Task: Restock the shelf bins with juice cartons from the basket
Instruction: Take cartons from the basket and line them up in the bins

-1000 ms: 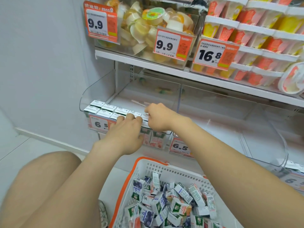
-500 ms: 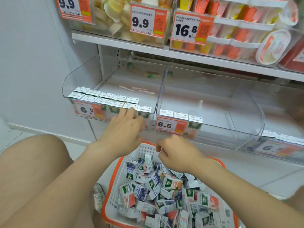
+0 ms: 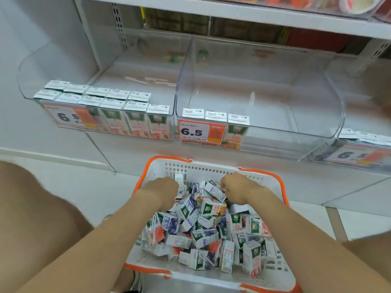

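Observation:
A white basket with orange rim (image 3: 211, 168) stands on the floor below the shelf, holding several mixed juice cartons (image 3: 211, 227). Both my hands are down in its far end. My left hand (image 3: 163, 192) is closed on an upright white carton (image 3: 179, 181). My right hand (image 3: 240, 189) curls its fingers on a tilted carton (image 3: 214, 189). On the shelf, the clear left bin (image 3: 27, 89) holds two rows of pink-fronted cartons (image 3: 118, 106). The clear middle bin (image 3: 296, 115) has three orange-fronted cartons (image 3: 215, 118) at its front left.
A third bin (image 3: 359, 153) with cartons shows at the right edge. Price tags reading 6.5 hang on the bin fronts. My bare knees flank the basket, the left one (image 3: 38, 208) large at the left. An upper shelf (image 3: 254, 15) overhangs the bins.
Both hands left the left bin's front row and dropped into the basket, the right hand first. The view tilted down, so the upper shelf of snacks is out of sight.

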Motion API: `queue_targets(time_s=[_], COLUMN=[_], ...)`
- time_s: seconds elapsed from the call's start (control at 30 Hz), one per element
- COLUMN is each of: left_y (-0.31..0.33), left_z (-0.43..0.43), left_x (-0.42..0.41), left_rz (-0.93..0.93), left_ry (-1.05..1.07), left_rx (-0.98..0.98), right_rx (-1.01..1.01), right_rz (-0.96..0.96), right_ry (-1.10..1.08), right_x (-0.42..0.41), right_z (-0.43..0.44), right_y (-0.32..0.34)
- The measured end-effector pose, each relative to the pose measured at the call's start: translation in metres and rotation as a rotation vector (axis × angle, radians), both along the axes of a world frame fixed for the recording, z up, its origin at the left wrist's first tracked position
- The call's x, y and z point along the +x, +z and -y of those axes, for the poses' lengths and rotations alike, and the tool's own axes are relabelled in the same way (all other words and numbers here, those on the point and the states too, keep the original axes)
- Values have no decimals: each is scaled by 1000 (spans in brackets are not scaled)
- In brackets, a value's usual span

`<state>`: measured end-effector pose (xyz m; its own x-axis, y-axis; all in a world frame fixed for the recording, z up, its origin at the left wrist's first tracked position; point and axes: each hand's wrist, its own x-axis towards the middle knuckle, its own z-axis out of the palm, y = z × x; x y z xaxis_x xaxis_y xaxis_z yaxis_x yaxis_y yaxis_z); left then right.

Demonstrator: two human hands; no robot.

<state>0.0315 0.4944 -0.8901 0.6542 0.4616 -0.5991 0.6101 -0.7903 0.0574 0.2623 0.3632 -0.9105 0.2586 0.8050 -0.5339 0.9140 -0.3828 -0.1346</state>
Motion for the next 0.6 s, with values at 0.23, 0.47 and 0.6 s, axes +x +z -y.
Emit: queue_targets(time_s=[0.23, 0.47, 0.6], left_y=[-49, -55, -57], left_z=[-10, -12, -15], left_x=[-7, -1, -6], left_rz=[-28, -57, -30], left_ry=[82, -27, -17], left_rx=[162, 274, 233], right_rx=[117, 78, 38], right_rz=[165, 191, 226], right_ry=[87, 297, 367], right_x=[-4, -28, -28], right_z=[8, -1, -12], right_y=[-41, -58, -61])
